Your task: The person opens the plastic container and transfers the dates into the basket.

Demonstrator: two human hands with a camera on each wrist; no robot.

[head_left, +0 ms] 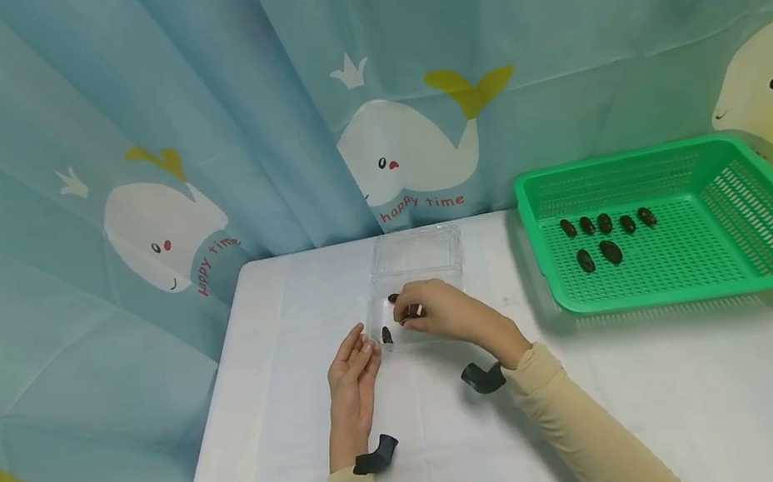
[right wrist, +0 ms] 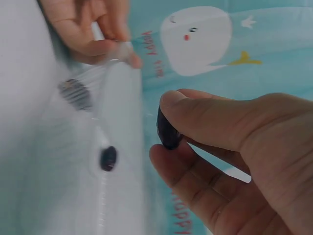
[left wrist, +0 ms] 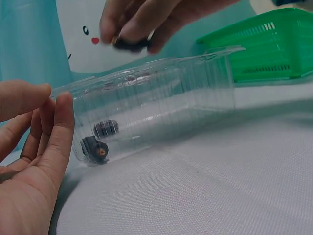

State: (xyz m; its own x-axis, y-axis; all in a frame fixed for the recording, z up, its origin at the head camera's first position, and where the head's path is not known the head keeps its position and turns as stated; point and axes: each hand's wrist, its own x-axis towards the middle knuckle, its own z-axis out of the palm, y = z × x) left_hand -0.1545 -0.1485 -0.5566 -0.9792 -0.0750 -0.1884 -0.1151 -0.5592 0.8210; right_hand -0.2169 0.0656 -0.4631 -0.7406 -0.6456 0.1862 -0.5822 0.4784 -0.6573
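Observation:
My left hand pinches the near-left corner of a clear plastic box, thumb at the rim and fingers along the outside. The box's lid lies folded back behind it. Inside, toward the left end, are two small dark oval fruits, date-like in look: one fruit by the near corner, another fruit farther back. Over the open box, my right hand holds a similar dark fruit between thumb and fingertips, above the rim in the left wrist view.
A green plastic basket stands to the right, with several dark fruits spread in its left part. White cloth covers the table. Behind it hangs a blue curtain printed with whales. Each wrist wears a black strap-like piece.

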